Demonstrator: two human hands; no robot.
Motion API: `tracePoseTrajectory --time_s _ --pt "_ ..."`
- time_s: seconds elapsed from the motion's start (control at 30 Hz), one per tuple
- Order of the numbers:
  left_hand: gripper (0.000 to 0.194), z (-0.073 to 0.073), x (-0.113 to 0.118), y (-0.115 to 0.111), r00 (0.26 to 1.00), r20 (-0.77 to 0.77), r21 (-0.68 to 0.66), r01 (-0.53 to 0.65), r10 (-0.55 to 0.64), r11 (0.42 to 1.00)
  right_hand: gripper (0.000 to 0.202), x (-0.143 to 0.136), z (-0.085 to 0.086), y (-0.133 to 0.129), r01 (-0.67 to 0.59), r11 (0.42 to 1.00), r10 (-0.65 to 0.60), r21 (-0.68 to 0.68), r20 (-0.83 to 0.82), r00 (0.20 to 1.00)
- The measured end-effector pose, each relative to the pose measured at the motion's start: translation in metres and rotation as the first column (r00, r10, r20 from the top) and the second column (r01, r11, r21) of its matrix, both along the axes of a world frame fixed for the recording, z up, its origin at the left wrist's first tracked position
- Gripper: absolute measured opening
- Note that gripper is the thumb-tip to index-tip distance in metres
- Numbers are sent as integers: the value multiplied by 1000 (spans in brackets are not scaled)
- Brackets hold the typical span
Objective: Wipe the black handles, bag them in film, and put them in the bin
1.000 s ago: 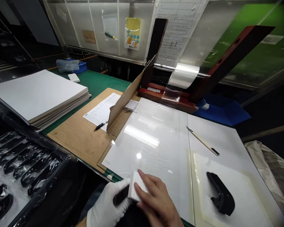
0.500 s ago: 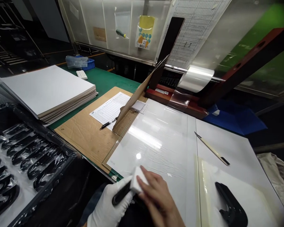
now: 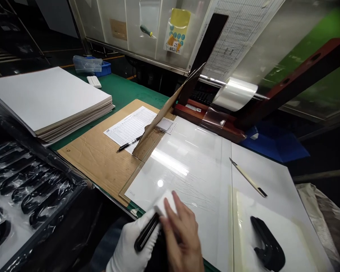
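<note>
My left hand (image 3: 133, 241), in a white glove, is wrapped round a glossy black part (image 3: 146, 232) at the bottom centre. Right beside it, my bare right hand (image 3: 183, 234) pinches a white block (image 3: 166, 204) between thumb and fingers, against the upper end of the black part. Both hands are over the near edge of a white, film-covered work surface (image 3: 198, 166). Another black part (image 3: 268, 243) lies at the lower right, with a craft knife (image 3: 248, 176) with a pale handle above it.
At left are a tray of wrapped black parts (image 3: 42, 189) and a stack of white sheets (image 3: 53, 102). Brown cardboard (image 3: 93, 155) bears a form (image 3: 130, 128) and a pen (image 3: 129, 144). A film roll (image 3: 235, 94) hangs on a dark red stand (image 3: 209, 119) behind.
The view has shifted a little, so the table's things sit further left. My right hand has turned more upright, and the white block has tilted against the black part.
</note>
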State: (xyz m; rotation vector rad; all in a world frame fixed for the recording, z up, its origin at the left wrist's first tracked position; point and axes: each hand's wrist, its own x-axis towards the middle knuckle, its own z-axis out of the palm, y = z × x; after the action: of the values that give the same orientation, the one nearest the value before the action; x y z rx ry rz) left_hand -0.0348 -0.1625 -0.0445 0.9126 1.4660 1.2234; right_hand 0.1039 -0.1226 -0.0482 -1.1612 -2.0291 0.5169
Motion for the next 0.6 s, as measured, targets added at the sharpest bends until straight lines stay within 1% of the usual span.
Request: tracePoseTrajectory --time_s 0.07,0.13,0.17,0.2,0.27,0.3,0.37,0.4,0.43,0.47,0.5,0.53,0.57,0.6 --pt "41 -4 -4 -3 987 -155 110 48 -30 993 44 -2 1 -2 41 998 -43 -48 -35 998" --pt "44 -7 -9 -5 966 -258 185 77 -27 980 41 -9 4 4 15 997 -20 -69 -63 998" --pt "44 -7 -10 -5 960 -279 196 73 -16 978 39 -15 7 13 -1 993 -8 -118 -78 997" --pt "43 -7 -12 -6 956 -292 199 65 -4 978 37 -21 12 26 -12 979 -9 -206 -97 995" --pt "41 -3 -15 -6 956 -292 185 44 12 982 41 -34 24 61 -14 915 -46 -402 -139 989" --pt "40 -1 -17 -6 962 -271 176 32 17 984 47 -40 31 81 -15 885 -67 -465 -159 985" --pt "40 5 -21 -6 977 -210 155 4 29 988 54 -45 45 114 -7 868 -103 -496 -195 975" --pt "39 8 -22 -5 982 -187 144 -16 43 989 56 -45 51 123 5 871 -124 -490 -209 970" --pt "39 11 -24 -4 984 -167 130 -34 55 991 55 -42 55 126 24 875 -147 -483 -219 964" --pt "38 14 -24 -3 987 -147 117 -53 70 992 53 -37 55 121 50 879 -177 -474 -227 958" --pt "37 16 -25 -1 988 -126 102 -78 91 992 49 -29 51 109 85 888 -209 -452 -233 950" --pt "36 18 -24 1 990 -100 79 -96 103 992 45 -20 42 89 125 906 -239 -405 -244 940" --pt "37 20 -22 4 991 -68 55 -111 115 992 39 -9 28 65 177 923 -273 -342 -257 927" --pt "38 23 -20 8 992 -26 29 -125 125 992 34 4 9 36 230 940 -298 -254 -275 914"
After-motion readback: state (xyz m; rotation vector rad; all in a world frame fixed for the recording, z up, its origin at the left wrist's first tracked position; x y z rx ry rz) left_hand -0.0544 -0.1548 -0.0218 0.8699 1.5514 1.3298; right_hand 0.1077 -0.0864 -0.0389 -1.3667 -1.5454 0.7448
